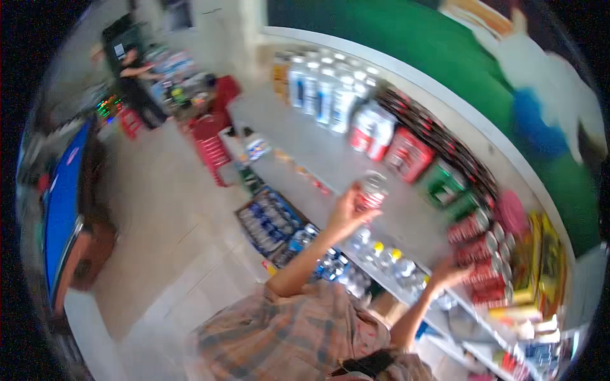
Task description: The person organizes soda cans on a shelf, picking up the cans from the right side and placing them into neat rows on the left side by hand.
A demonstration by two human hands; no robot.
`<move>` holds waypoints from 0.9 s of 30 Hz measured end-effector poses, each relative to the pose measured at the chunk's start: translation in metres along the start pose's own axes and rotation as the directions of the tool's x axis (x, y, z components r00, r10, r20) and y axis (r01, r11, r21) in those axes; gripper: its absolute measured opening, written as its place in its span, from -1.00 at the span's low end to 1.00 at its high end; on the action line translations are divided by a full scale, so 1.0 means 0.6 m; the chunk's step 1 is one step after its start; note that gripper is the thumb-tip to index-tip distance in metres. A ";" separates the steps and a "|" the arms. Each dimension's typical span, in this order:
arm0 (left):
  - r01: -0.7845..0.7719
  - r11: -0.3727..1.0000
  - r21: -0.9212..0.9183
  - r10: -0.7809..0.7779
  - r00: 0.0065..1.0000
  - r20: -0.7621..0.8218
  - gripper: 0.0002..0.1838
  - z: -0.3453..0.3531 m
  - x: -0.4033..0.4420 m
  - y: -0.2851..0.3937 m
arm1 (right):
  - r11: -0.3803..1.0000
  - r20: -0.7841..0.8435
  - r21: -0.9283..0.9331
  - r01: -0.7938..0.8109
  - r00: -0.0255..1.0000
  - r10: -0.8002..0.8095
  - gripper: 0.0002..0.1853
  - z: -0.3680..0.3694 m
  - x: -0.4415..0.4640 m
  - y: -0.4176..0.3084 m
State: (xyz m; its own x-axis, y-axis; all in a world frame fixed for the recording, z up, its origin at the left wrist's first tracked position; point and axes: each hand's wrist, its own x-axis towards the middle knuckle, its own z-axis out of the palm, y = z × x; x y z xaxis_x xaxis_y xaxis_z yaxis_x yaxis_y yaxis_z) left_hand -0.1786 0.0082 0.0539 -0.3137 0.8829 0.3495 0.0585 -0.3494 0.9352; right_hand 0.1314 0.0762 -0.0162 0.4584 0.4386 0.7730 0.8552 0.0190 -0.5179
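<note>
My left hand (346,216) is closed around a red drink can (371,192) with a silver top, raised over the grey shelf top (406,219). Further right, my right hand (450,274) is at the near ends of several red cans (484,270) stacked on their sides. Its fingers are smeared by motion, so I cannot make out whether they grip one of the cans. Beyond the held can stand a red pack of cans (410,154) and a green pack of cans (443,184).
Clear bottles (324,92) and dark cans (445,136) line the wall side. Below the shelf edge are yellow-capped bottles (387,254) and a bottle tray (270,219). Yellow packs (537,267) stand right. A red chair (211,140), a blue-topped table (67,190) and another person (140,86) are left.
</note>
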 end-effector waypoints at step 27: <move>-0.089 0.996 0.019 0.090 0.989 -0.114 -0.33 -0.056 0.020 -0.037 | 0.927 0.405 -0.312 0.210 0.911 -0.070 -0.23 0.022 0.169 -0.156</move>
State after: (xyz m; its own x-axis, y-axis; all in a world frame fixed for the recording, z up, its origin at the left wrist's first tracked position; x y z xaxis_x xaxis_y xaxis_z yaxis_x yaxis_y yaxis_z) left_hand -0.2153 0.0162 0.0352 -0.4127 0.8064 0.4235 0.1041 -0.4201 0.9015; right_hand 0.0944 0.1309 0.1058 0.2596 0.7626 0.5925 0.9642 -0.1702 -0.2034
